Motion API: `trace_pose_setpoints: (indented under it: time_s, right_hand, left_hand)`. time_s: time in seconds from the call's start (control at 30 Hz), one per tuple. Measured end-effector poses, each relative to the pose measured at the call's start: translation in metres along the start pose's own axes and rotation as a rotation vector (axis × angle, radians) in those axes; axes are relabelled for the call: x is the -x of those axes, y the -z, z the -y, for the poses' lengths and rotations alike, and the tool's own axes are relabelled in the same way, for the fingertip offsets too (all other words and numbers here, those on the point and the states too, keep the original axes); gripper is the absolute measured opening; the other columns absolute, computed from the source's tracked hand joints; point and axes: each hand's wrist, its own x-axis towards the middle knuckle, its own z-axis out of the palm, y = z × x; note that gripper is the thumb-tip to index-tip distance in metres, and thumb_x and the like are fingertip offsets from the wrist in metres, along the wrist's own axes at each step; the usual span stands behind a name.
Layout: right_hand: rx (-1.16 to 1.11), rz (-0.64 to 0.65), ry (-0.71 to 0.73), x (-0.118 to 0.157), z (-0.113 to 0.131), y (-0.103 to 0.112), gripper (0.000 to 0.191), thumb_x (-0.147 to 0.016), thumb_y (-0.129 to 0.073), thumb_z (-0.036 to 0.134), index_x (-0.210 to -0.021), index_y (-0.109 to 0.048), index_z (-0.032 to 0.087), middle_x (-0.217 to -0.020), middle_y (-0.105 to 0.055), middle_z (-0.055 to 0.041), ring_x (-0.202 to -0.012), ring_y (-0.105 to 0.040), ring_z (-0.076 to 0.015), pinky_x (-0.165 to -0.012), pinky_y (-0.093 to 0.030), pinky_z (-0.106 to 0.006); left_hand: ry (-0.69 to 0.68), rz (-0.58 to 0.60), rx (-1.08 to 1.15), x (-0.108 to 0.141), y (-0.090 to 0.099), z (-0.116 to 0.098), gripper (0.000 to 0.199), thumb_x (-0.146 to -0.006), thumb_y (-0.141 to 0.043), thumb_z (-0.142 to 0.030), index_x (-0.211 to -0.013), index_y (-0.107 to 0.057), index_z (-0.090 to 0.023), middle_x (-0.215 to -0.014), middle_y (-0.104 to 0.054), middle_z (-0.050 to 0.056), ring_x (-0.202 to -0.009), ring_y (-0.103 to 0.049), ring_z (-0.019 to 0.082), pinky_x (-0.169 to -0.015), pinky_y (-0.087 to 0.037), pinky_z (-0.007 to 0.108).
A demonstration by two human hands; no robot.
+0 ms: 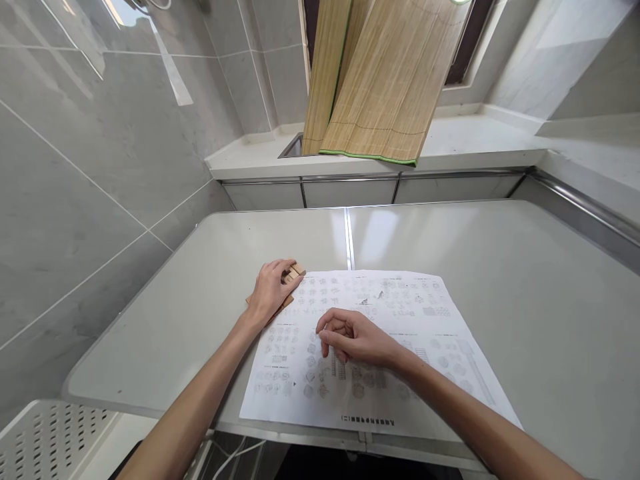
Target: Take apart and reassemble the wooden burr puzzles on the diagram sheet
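Note:
My left hand (271,288) is curled over small wooden pieces at the left edge of a printed sheet. Between its thumb and fingers shows a pale wooden block (295,273) with parallel strips or grooves. Beneath the palm, a flat brown wooden piece (285,305) juts out on both sides, mostly covered by the hand. My right hand (353,337) is over the middle of the white paper sheet (410,393), its fingers loosely bent and apart, with nothing seen in them. Rows of small grey diagrams and text cover the sheet.
A light folding table (560,333) with a central metal seam carries the sheet. Behind it, a bamboo mat (380,80) hangs over a white counter (480,140) beside a sink edge. Tiled wall (100,167) borders the left; a perforated white plastic item (55,433) stands low left.

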Motion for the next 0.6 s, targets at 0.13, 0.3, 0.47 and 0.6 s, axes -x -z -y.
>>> trace_pose_setpoints:
  time_s: [0.13,0.3,0.47,0.6]
  right_hand:
    - [-0.004,-0.001,-0.001,0.0,-0.001,-0.001,0.028,-0.099,-0.069,0.048,-0.104,-0.066,0.02,-0.082,-0.078,-0.0037,-0.054,-0.056,-0.0112,-0.056,-0.047,-0.026]
    - [-0.024,-0.01,-0.005,-0.001,-0.002,-0.001,0.028,-0.099,-0.069,0.048,-0.104,-0.066,0.02,-0.082,-0.077,-0.0032,-0.053,-0.055,-0.0107,-0.054,-0.045,-0.026]
    - [-0.055,-0.039,0.004,-0.001,0.003,0.001,0.032,-0.099,-0.069,0.051,-0.103,-0.066,0.02,-0.08,-0.076,-0.0029,-0.051,-0.053,-0.0106,-0.052,-0.044,-0.026]
    - [-0.073,-0.154,0.036,0.0,0.008,0.005,0.034,-0.099,-0.069,0.053,-0.101,-0.066,0.02,-0.075,-0.073,-0.0007,-0.049,-0.049,-0.0095,-0.053,-0.043,-0.026]
  left_hand:
    - [0.013,-0.005,0.011,0.0,0.0,0.001,0.043,-0.097,-0.066,-0.049,-0.132,-0.069,-0.026,-0.133,-0.074,0.007,-0.123,-0.064,0.034,-0.107,-0.052,0.051]
    - [0.061,-0.015,0.006,0.003,-0.002,0.005,0.05,-0.096,-0.067,-0.05,-0.138,-0.064,-0.024,-0.122,-0.075,0.009,-0.114,-0.066,0.032,-0.1,-0.055,0.048]
    - [0.053,-0.025,0.023,0.007,-0.001,-0.002,0.054,-0.096,-0.069,-0.05,-0.142,-0.059,-0.025,-0.121,-0.073,0.009,-0.115,-0.065,0.032,-0.099,-0.054,0.046]
    - [0.041,0.014,0.06,0.016,0.001,-0.024,0.057,-0.098,-0.067,-0.054,-0.146,-0.056,-0.027,-0.123,-0.07,0.009,-0.112,-0.066,0.031,-0.094,-0.056,0.045]
